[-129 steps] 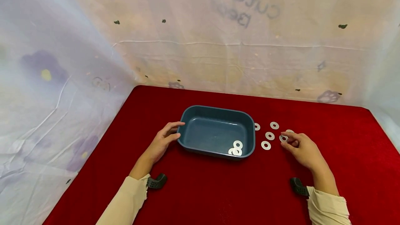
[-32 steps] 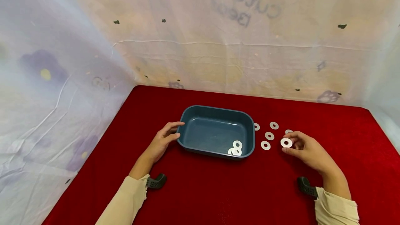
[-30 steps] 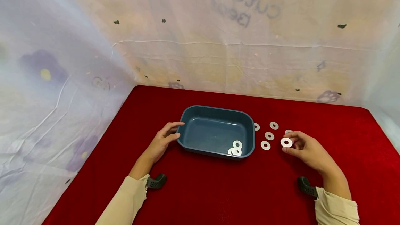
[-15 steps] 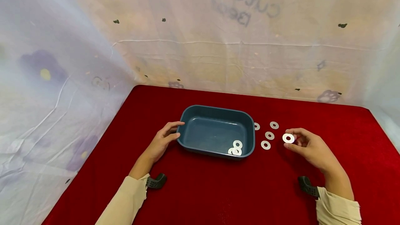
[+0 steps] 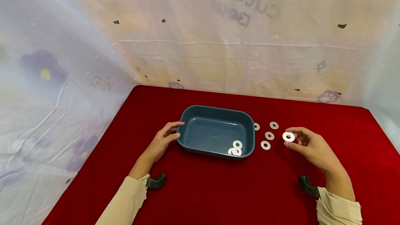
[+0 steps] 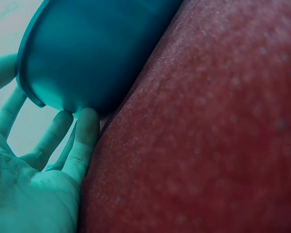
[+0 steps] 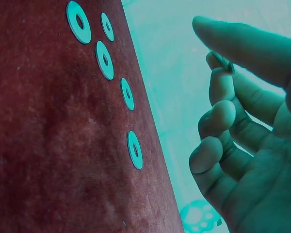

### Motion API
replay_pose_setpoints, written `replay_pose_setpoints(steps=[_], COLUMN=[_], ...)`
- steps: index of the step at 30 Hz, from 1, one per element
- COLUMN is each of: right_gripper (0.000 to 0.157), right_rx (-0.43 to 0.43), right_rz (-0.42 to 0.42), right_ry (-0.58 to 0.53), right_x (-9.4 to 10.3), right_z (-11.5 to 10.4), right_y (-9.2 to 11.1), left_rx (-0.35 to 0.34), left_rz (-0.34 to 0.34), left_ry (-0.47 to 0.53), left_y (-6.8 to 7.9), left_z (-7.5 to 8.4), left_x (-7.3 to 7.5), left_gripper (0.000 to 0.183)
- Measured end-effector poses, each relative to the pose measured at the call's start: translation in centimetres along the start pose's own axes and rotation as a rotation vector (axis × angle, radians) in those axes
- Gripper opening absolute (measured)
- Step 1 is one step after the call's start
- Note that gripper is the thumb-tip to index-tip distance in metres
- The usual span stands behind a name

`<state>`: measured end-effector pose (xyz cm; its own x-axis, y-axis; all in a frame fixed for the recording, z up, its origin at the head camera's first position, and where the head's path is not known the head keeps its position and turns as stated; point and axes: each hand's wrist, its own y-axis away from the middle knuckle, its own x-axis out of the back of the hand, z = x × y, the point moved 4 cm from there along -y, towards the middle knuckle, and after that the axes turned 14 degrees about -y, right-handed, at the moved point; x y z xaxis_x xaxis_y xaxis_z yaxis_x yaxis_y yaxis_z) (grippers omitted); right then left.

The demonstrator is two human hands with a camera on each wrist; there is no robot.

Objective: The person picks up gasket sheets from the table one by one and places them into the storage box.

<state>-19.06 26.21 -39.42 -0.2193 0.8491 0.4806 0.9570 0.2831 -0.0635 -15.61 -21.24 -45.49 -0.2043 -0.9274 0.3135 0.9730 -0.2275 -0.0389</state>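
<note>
My left hand [image 5: 158, 144] is at the left end of a blue-grey plastic basin [image 5: 215, 135], its extended fingers touching the rim and outer wall. In the left wrist view, fingertips [image 6: 87, 124] lie against the outside of the basin wall [image 6: 94, 53]. Between thumb and fingertips my right hand [image 5: 314, 148] pinches a silvery flat washer [image 5: 288, 137], its face tilted toward the head camera. That washer shows nearly edge-on in the right wrist view, partly hidden by the thumb [image 7: 247, 46]. Three washers [image 5: 237, 144] overlap in the basin's near right corner.
Several loose washers [image 5: 269, 135] lie between the basin and my right hand, one [image 5: 257, 126] partly behind the basin's rim. The right wrist view shows one more washer [image 7: 135, 150], hidden by the hand from above. Red cloth [image 5: 200, 190] covers the table; fabric walls [image 5: 218, 61] enclose it.
The right hand has picked a washer off the cloth, lifted it and turned its face toward the head camera. Lately it has risen slightly. The left hand and basin have stayed put.
</note>
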Motion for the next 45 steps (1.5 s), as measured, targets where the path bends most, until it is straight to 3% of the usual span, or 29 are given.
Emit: replay_pose_setpoints(steps=[32, 45], right_gripper=[0.039, 0.037], right_rx=[0.037, 0.044], right_rz=[0.009, -0.013], right_ry=[-0.090, -0.056], right_x=[-0.2, -0.9], right_z=[-1.5, -2.6], right_y=[0.1, 0.2], left_rx=[0.000, -0.005], left_rz=[-0.008, -0.010], left_ry=[0.008, 0.018], left_y=[-0.1, 0.0], left_z=[0.0, -0.1], left_x=[0.0, 0.0], left_gripper=[0.045, 0.045])
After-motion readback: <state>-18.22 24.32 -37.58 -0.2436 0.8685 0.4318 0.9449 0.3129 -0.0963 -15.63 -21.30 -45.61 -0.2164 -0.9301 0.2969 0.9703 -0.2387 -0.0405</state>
